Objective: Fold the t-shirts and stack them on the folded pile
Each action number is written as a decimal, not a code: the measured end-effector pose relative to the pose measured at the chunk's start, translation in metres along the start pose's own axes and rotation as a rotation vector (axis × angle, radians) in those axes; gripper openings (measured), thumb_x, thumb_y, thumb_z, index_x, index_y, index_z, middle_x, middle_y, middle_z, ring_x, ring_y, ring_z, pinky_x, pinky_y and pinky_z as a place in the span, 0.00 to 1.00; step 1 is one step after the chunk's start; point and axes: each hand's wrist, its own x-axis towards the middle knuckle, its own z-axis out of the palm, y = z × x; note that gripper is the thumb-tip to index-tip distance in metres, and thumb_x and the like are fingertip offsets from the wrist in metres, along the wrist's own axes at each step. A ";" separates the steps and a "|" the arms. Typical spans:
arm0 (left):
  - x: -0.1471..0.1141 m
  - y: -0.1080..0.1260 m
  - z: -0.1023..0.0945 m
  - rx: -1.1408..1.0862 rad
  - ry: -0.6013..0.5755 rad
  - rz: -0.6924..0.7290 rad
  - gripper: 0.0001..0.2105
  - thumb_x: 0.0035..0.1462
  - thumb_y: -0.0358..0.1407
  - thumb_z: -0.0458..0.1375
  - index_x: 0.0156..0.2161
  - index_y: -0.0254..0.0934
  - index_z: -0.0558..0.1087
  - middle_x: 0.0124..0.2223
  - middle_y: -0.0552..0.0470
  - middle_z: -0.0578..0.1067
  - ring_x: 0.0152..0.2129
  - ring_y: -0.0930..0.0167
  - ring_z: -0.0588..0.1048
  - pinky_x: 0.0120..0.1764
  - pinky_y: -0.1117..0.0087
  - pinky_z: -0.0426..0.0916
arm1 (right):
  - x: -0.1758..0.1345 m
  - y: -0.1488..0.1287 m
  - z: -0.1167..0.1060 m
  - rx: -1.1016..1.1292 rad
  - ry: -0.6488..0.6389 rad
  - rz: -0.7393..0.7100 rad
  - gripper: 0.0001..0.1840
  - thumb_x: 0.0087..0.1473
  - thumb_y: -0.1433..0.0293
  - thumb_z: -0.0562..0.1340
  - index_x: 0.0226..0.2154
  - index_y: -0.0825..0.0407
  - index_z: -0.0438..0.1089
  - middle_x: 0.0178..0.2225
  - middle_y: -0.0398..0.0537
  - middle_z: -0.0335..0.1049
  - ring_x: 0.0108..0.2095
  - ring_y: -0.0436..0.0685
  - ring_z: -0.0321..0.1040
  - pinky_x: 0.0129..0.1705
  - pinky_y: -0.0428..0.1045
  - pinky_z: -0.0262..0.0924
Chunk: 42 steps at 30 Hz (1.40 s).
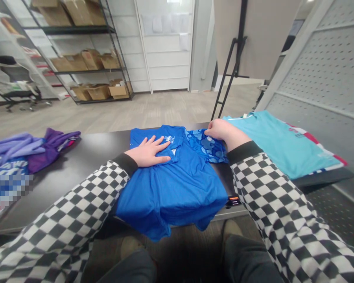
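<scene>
A blue jersey (177, 184) lies partly folded on the dark table in front of me, its lower part hanging over the near edge. My left hand (150, 152) rests flat on its chest area beside a small white print, fingers spread. At the right, my right hand (220, 131) pinches the edge of the jersey's camouflage-patterned sleeve (209, 147), which sticks out sideways from the body. The fingertips of that hand are partly hidden behind the knuckles.
Purple garments (47, 149) lie heaped on the dark table (103, 147) at the left. A turquoise shirt (286, 141) tops a flat stack at the right, by a perforated grey panel (327, 74). Behind are a shelf rack with cardboard boxes (98, 92) and a black stand (230, 74).
</scene>
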 end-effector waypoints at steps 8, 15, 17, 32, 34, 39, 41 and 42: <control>-0.013 0.013 -0.007 -0.060 0.052 0.195 0.29 0.81 0.51 0.47 0.79 0.50 0.71 0.82 0.53 0.63 0.81 0.60 0.58 0.83 0.49 0.44 | -0.007 -0.008 -0.019 -0.005 0.045 0.046 0.13 0.65 0.59 0.73 0.40 0.53 0.86 0.39 0.54 0.84 0.41 0.63 0.79 0.46 0.53 0.71; -0.011 0.012 0.000 -0.159 0.392 0.286 0.22 0.74 0.54 0.64 0.57 0.38 0.85 0.55 0.39 0.83 0.55 0.52 0.81 0.61 0.52 0.75 | -0.004 -0.010 -0.006 -0.028 -0.007 0.060 0.11 0.64 0.61 0.73 0.40 0.52 0.86 0.42 0.55 0.87 0.44 0.65 0.82 0.46 0.52 0.74; -0.009 0.011 0.001 -0.159 0.416 0.244 0.19 0.73 0.52 0.66 0.51 0.38 0.85 0.48 0.41 0.83 0.47 0.55 0.82 0.54 0.55 0.76 | -0.004 -0.012 -0.003 -0.031 -0.022 0.067 0.11 0.65 0.61 0.73 0.41 0.52 0.86 0.42 0.55 0.87 0.45 0.65 0.83 0.47 0.52 0.74; -0.010 0.019 0.003 -0.298 0.286 0.485 0.09 0.73 0.41 0.63 0.44 0.40 0.83 0.46 0.46 0.83 0.45 0.61 0.82 0.53 0.61 0.73 | -0.007 -0.016 0.000 -0.079 -0.060 0.057 0.12 0.66 0.61 0.71 0.42 0.52 0.87 0.45 0.58 0.87 0.47 0.68 0.84 0.52 0.54 0.75; -0.011 0.021 0.000 -0.354 0.319 0.507 0.10 0.74 0.41 0.62 0.42 0.40 0.83 0.46 0.46 0.82 0.46 0.61 0.81 0.54 0.61 0.73 | -0.007 -0.016 0.000 -0.089 -0.060 0.053 0.12 0.67 0.61 0.71 0.42 0.53 0.86 0.45 0.59 0.87 0.47 0.68 0.84 0.52 0.54 0.76; -0.020 0.026 -0.009 -0.504 0.355 0.479 0.11 0.73 0.44 0.64 0.41 0.39 0.82 0.44 0.46 0.83 0.43 0.63 0.81 0.51 0.63 0.75 | -0.003 -0.012 0.002 -0.096 -0.056 0.042 0.13 0.66 0.61 0.71 0.42 0.53 0.87 0.43 0.59 0.88 0.46 0.68 0.84 0.51 0.55 0.77; -0.023 0.026 -0.009 -0.561 0.232 0.507 0.11 0.72 0.45 0.66 0.43 0.39 0.84 0.45 0.47 0.85 0.43 0.63 0.83 0.52 0.63 0.76 | 0.001 -0.007 0.004 -0.111 -0.042 0.044 0.13 0.65 0.62 0.70 0.45 0.53 0.87 0.43 0.60 0.88 0.47 0.69 0.84 0.52 0.56 0.78; -0.023 0.025 -0.009 -0.585 0.185 0.513 0.11 0.71 0.45 0.66 0.44 0.40 0.86 0.46 0.46 0.86 0.44 0.62 0.84 0.53 0.63 0.77 | 0.003 -0.004 0.004 -0.122 -0.033 0.056 0.14 0.65 0.63 0.70 0.46 0.54 0.87 0.44 0.62 0.88 0.49 0.70 0.84 0.54 0.57 0.78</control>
